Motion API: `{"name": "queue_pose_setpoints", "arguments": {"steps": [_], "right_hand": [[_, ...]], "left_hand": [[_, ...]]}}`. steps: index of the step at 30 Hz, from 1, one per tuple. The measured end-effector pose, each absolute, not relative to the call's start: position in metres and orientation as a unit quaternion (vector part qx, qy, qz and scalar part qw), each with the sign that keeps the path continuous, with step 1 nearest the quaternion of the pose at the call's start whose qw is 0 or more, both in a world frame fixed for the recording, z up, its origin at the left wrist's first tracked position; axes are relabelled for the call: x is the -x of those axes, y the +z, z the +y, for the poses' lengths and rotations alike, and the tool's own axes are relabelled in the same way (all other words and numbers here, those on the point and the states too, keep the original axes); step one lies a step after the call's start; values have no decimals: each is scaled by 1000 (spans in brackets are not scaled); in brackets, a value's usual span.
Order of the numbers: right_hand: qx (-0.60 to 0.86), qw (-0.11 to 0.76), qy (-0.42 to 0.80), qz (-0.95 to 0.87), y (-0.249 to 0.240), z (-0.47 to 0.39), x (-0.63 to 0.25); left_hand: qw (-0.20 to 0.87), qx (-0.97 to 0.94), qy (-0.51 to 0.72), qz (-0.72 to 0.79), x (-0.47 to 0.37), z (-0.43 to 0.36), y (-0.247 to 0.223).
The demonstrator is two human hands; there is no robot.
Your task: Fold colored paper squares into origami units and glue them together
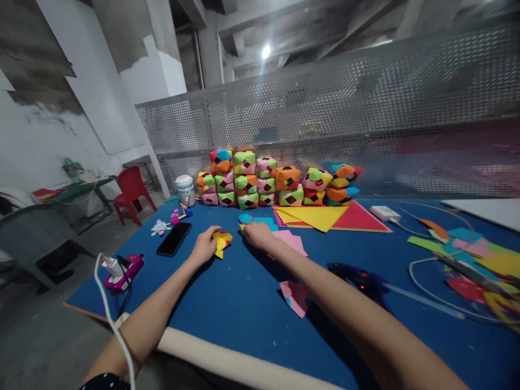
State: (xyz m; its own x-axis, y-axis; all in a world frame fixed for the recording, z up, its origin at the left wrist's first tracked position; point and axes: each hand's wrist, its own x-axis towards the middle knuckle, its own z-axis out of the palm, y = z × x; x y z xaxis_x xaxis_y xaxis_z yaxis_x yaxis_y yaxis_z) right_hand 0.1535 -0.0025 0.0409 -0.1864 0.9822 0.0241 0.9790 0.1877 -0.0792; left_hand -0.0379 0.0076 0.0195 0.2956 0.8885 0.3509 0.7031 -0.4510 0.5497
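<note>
My left hand (205,245) is closed on the left side of a folded yellow and red paper piece (222,243) over the blue table (244,309). My right hand (259,236) reaches to the table's middle, fingers curled at a small yellow-green bit beside a blue round paper shape (245,218); its fingertips are mostly hidden. Blue paper (266,222) lies just beyond that hand, and pink paper (293,241) shows behind my right forearm. Nearer to me, a folded pink piece (294,297) lies partly beside the forearm.
Stacked colourful paper blocks (247,183) line the back before a metal mesh panel. A phone (174,239), purple power strip (124,273) and bottle (184,189) stand left. A glue gun (359,279), white cables and paper strips (471,244) lie right; yellow sheets (317,216) lie behind.
</note>
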Motion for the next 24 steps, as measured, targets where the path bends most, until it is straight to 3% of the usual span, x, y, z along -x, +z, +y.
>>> {"name": "queue_pose_setpoints", "arguments": {"steps": [4, 8, 13, 18, 24], "right_hand": [[638, 92, 36, -764, 44, -19, -165], [596, 208, 89, -771, 51, -42, -165], [519, 306, 215, -768, 40, -81, -159], [473, 435, 403, -652, 28, -109, -164], [476, 489, 357, -637, 17, -114, -172]], "left_hand": [[173, -786, 341, 486, 36, 1, 23], [203, -799, 354, 442, 23, -19, 32], [182, -826, 403, 348, 9, -48, 37], [120, -872, 393, 267, 1, -59, 29], [112, -900, 397, 144, -5, -76, 28]]}}
